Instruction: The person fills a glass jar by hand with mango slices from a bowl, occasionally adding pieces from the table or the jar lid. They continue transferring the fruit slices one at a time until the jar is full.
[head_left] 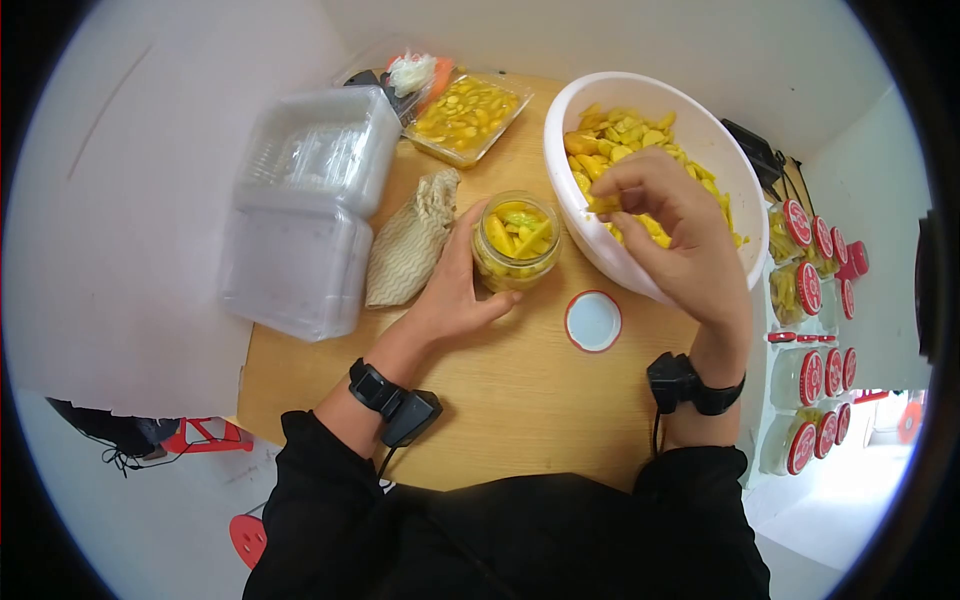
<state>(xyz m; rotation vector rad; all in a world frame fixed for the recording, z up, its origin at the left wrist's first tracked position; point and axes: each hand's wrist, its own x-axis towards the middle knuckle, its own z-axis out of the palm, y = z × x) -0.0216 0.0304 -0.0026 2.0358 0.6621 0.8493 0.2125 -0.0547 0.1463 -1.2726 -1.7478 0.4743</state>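
Observation:
My left hand (pixel 450 280) is wrapped round the side of an open glass jar (pixel 516 272) that stands on the table, filled with yellow slices. Over the near rim of a big white basin (pixel 562 140), my right hand (pixel 668 225) is closed in a pinch. A small yellow slice (pixel 603 205) shows between its thumb and fingers. Many yellow pickled-looking slices (pixel 640 130) lie heaped in the basin. Beside the jar a white lid with a red rim (pixel 593 321) rests inner side up. To the left of the jar is a crumpled patterned cloth (pixel 415 245).
Clear plastic containers (pixel 300 260) are stacked at the left of the wooden table (pixel 520 420). Behind the cloth sits a clear tray of yellow slices (pixel 468 115). Several red-lidded jars (pixel 805 290) stand at the right. A red stool (pixel 210 437) is at lower left.

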